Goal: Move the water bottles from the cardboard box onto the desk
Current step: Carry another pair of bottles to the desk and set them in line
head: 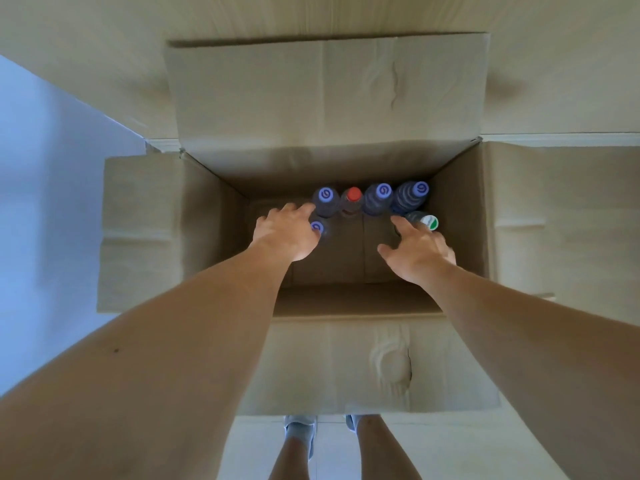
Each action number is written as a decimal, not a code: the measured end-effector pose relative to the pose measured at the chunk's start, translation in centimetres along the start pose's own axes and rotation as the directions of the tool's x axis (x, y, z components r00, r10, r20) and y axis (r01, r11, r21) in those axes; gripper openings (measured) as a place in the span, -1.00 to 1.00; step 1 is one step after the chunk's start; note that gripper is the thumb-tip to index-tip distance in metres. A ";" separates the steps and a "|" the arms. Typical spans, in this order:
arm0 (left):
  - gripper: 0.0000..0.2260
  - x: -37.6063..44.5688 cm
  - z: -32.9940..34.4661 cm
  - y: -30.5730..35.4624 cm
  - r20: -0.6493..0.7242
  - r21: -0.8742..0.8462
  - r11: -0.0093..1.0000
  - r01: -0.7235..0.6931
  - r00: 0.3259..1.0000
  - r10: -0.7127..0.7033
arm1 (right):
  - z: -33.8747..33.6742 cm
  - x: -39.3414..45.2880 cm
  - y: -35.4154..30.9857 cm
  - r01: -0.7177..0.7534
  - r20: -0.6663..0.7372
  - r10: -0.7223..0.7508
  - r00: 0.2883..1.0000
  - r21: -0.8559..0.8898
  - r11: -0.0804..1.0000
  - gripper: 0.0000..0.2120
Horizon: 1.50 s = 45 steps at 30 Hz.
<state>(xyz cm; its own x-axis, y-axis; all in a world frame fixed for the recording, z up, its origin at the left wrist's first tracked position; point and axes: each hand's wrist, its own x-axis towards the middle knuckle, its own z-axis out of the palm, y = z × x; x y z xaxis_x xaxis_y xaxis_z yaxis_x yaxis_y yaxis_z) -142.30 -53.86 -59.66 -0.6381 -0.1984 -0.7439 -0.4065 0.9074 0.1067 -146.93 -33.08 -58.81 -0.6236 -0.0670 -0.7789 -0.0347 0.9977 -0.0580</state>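
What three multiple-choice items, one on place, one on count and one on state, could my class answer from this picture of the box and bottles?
1. Where do the bottles stand?
A. far wall of the box
B. on the floor
C. on a flap

2. How many caps are red?
A. three
B. none
C. one

3. How are the hands?
A. both lifting bottles
B. reaching in, fingers spread
C. outside the box

Answers:
1 A: the bottles cluster at the far side of the cardboard box.
2 C: only one red cap.
3 B: left hand and right hand have lifted nothing.
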 end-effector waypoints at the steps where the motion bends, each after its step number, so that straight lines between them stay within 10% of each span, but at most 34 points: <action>1: -0.49 0.6 0.5 0.1 0.004 -0.001 1.000 -0.003 1.000 0.003 | 0.2 0.6 0.3 -0.015 -0.023 0.015 1.000 -0.011 1.000 -0.36; 13: -0.39 6.0 5.8 0.4 0.043 -0.033 0.999 -0.015 0.999 0.016 | 2.4 6.8 2.6 -0.113 -0.124 0.109 0.986 -0.024 0.993 -0.36; 24: -0.28 9.7 9.1 -0.8 -0.033 -0.196 0.978 -0.076 0.997 0.070 | 5.4 10.6 3.7 0.095 -0.344 -0.069 0.936 0.061 0.994 -0.49; 45: -0.22 14.0 12.1 -3.2 -0.085 -0.231 0.957 -0.174 0.984 0.158 | 8.1 14.4 2.2 0.235 -0.210 -0.238 0.948 -0.039 0.971 -0.33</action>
<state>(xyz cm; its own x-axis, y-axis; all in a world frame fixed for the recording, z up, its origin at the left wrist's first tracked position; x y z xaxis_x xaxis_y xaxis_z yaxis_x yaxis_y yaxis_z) -141.99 -55.08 -78.36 -0.7477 -0.0830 -0.6589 -0.4291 0.8176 0.3839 -149.63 -31.92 -75.24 -0.7472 -0.2991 -0.5935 -0.2107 0.9535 -0.2153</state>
